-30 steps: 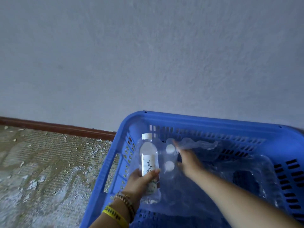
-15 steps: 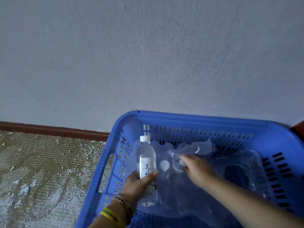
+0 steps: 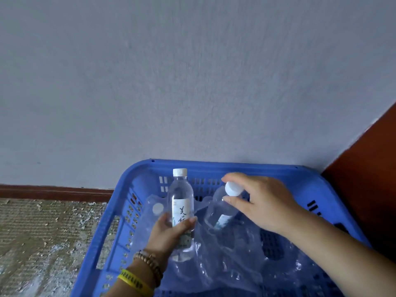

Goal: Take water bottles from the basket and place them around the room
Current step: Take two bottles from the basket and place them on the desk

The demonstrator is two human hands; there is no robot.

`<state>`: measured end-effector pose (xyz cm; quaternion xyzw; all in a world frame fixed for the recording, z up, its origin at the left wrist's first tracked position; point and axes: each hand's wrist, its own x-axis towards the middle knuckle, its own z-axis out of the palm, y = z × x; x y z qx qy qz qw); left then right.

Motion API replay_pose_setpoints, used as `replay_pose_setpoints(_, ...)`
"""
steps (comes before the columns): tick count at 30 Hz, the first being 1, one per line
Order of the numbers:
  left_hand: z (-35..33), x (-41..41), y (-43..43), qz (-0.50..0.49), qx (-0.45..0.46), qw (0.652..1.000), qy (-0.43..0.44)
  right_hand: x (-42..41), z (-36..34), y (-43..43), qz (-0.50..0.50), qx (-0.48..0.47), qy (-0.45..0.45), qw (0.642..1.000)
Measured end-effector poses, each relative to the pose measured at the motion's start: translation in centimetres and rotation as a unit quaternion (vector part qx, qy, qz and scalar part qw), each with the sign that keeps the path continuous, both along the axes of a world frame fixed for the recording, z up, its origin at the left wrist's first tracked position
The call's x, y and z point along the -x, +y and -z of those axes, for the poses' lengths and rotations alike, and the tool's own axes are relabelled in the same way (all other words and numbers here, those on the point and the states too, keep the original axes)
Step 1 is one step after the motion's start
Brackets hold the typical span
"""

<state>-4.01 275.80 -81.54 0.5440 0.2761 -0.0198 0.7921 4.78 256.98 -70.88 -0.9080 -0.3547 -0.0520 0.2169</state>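
Head: left hand [image 3: 171,231] grips upright bottle [image 3: 181,196], right hand [image 3: 263,202] pinches tilted bottle [image 3: 220,212].

Most of the view is just a plain pale grey-blue wall [image 3: 192,71] with a slightly rough finish. Along the bottom of it on the left runs a dark reddish-brown skirting board [image 3: 53,192], meeting a worn beige-brown carpet [image 3: 42,249] with a ribbed weave, pretty grubby tbh. Loads of little white flakes [image 3: 82,221] are scattered over it, thickest near the skirting. At the right edge there's a reddish-brown panel [image 3: 368,179] against the wall, can't tell if it's a door or furniture
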Motion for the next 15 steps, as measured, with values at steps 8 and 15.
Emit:
replay_pose_setpoints(8,-4.6,-0.4,1.3,-0.013,0.034,0.999,-0.031,-1.6,-2.9,3.5,0.092,-0.382,0.076,0.917)
replay_pose_setpoints(15,-4.9,1.0,0.5,0.081,0.078,0.994,0.008,-2.6,3.1,7.9,0.245,-0.240,0.302,0.890)
